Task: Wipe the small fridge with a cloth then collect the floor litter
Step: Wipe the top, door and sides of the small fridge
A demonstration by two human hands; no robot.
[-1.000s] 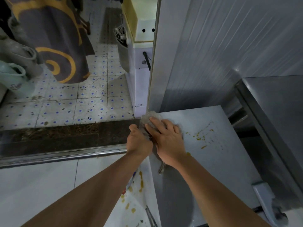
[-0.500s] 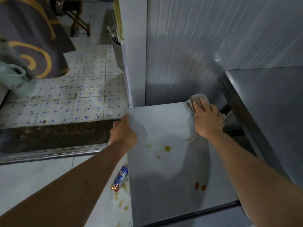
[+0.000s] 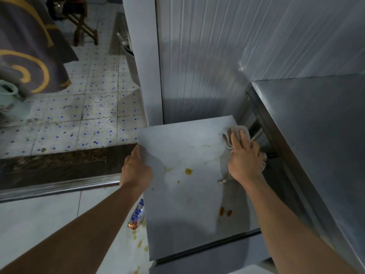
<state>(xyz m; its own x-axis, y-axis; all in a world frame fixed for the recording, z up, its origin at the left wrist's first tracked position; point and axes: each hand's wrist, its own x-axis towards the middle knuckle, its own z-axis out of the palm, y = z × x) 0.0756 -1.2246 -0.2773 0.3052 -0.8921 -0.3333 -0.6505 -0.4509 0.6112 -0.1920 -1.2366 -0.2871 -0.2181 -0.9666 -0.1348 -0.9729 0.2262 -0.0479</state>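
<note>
The small fridge's grey top (image 3: 189, 210) lies below me, marked with orange-brown spots and smears. My right hand (image 3: 244, 159) presses a crumpled grey cloth (image 3: 230, 136) onto the top's far right corner, with a loose tail of cloth trailing under the wrist. At the left edge near the far corner, my left hand (image 3: 136, 169) grips the fridge top. A red, white and blue wrapper (image 3: 136, 216) lies on the floor against the fridge's left side, partly hidden by my left forearm, with orange drips around it.
A stainless steel table (image 3: 316, 131) stands close on the right. A ribbed white wall panel (image 3: 227, 56) rises behind the fridge. A dark threshold with a metal rail (image 3: 59, 184) crosses the floor on the left, with dirty patterned tiles (image 3: 88, 115) beyond.
My right hand has swept the cloth from the fridge top's far left corner across to its far right corner. My left hand let go of the cloth and stayed gripping the left edge.
</note>
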